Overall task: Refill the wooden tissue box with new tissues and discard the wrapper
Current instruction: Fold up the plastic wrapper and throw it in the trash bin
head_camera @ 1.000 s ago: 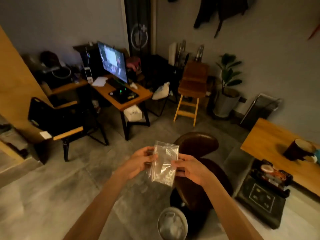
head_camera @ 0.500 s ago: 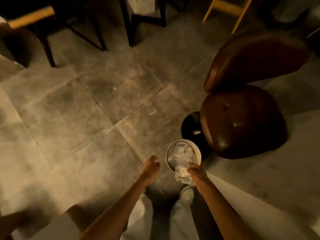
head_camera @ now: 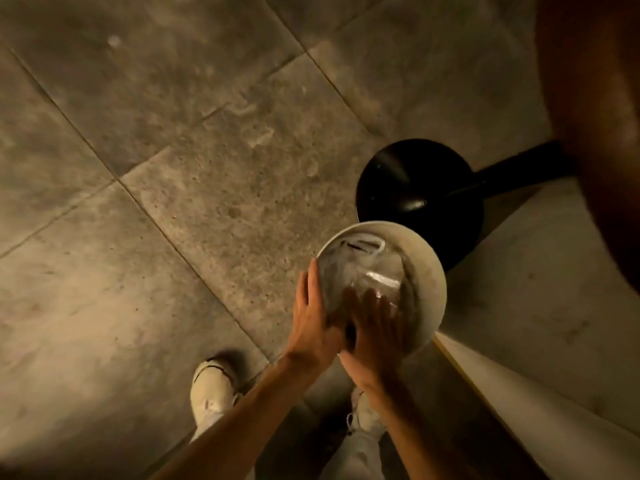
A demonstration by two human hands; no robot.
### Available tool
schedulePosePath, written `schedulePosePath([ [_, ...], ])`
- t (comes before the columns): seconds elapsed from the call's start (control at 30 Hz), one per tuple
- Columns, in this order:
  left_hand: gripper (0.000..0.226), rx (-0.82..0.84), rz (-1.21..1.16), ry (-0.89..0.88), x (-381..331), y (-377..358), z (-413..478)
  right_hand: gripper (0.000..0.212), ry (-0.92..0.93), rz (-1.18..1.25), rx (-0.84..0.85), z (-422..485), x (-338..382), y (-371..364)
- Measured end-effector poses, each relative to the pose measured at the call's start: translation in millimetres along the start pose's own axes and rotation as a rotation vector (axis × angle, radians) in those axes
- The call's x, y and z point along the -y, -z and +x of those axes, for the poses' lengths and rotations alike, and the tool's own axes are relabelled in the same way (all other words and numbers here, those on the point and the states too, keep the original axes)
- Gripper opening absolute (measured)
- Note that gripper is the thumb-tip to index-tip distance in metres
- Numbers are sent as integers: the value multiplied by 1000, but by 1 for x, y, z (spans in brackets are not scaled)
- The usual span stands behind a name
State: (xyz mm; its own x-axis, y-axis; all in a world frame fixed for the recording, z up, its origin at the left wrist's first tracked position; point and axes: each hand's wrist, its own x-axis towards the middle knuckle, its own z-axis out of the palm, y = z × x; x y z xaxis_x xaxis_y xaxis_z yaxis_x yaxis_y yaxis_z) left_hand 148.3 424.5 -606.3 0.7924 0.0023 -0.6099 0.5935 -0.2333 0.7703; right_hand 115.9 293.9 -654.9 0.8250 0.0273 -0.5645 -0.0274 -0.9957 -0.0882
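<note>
A small round white waste bin [head_camera: 434, 289] stands on the floor just below me, lined with a clear bag. The crumpled clear tissue wrapper [head_camera: 379, 280] lies inside its mouth. My left hand [head_camera: 313, 320] rests along the bin's left rim with its fingers straight. My right hand [head_camera: 375, 327] lies flat over the opening, fingers spread, with its fingertips at the wrapper's near edge. Neither hand is closed around anything. The wooden tissue box is out of view.
A stool's black round base [head_camera: 419, 199] stands right behind the bin, with its brown seat [head_camera: 595, 133] overhanging at the right. A pale raised step [head_camera: 540, 341] runs along the right. My white shoe [head_camera: 211, 389] is on the grey floor tiles at the lower left.
My view dropped from the room to the bin. The wrapper went from between both hands into the bin, and both hands now sit flat over the opening.
</note>
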Motion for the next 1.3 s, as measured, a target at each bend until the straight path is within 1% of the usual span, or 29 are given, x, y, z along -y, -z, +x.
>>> schedulePosePath([
  [0.03, 96, -1, 30, -11, 0, -1, 0, 80, -11, 5, -35, -3, 2, 3],
  [0.1, 105, 10, 75, 18, -5, -2, -3, 88, -27, -10, -149, -8, 8, 19],
  [0.17, 106, 24, 85, 37, -9, -1, -5, 88, -35, -41, -206, -7, 16, 31],
  [0.23, 102, 48, 63, 39, -12, 0, -7, 82, -20, -42, -136, -1, 19, 29],
  [0.3, 95, 59, 70, 33, -11, 0, -6, 86, 0, -31, 8, 6, 18, 16],
  [0.33, 93, 60, 79, 35, -10, 0, -6, 88, 12, -36, 55, 9, 15, 7],
  [0.43, 92, 60, 82, 46, -9, -2, -4, 86, 34, -33, 103, 18, 15, -6],
  [0.53, 92, 68, 52, 58, -10, -4, -3, 102, 31, -57, 194, 27, 15, -5],
  [0.6, 94, 65, 37, 63, -8, -5, -3, 106, 27, -56, 247, 31, 15, -3],
  [0.77, 94, 45, 24, 81, -5, -6, -5, 101, 3, -22, 285, 33, 16, 1],
  [0.83, 95, 40, 6, 102, -6, -3, -4, 89, -24, -27, 291, 35, 20, 6],
  [0.87, 95, 35, 0, 117, -7, 0, -4, 80, -47, -14, 267, 36, 22, 9],
  [0.9, 95, 28, -3, 129, -8, 2, -3, 70, -71, 11, 194, 36, 25, 13],
  [0.93, 94, 22, -8, 138, -11, 5, -3, 60, -94, 53, 72, 35, 27, 19],
  [1.0, 91, 26, -21, 138, -16, 9, -4, 51, -121, 142, -192, 31, 30, 30],
  [1.03, 90, 32, -18, 130, -19, 11, -4, 47, -121, 157, -292, 28, 30, 34],
  [1.07, 92, 39, -6, 126, -21, 13, -5, 43, -116, 145, -345, 26, 28, 36],
  [1.1, 97, 46, 12, 118, -22, 15, -5, 41, -107, 116, -344, 24, 26, 37],
  [1.17, 100, 57, 45, 105, -22, 19, -6, 48, -80, 62, -281, 25, 19, 38],
  [1.23, 92, 61, 86, 81, -20, 21, -9, 51, -63, 33, -264, 24, 13, 39],
  [1.3, 86, 49, 136, 63, -18, 22, -13, 55, -68, 49, -310, 20, 11, 45],
])
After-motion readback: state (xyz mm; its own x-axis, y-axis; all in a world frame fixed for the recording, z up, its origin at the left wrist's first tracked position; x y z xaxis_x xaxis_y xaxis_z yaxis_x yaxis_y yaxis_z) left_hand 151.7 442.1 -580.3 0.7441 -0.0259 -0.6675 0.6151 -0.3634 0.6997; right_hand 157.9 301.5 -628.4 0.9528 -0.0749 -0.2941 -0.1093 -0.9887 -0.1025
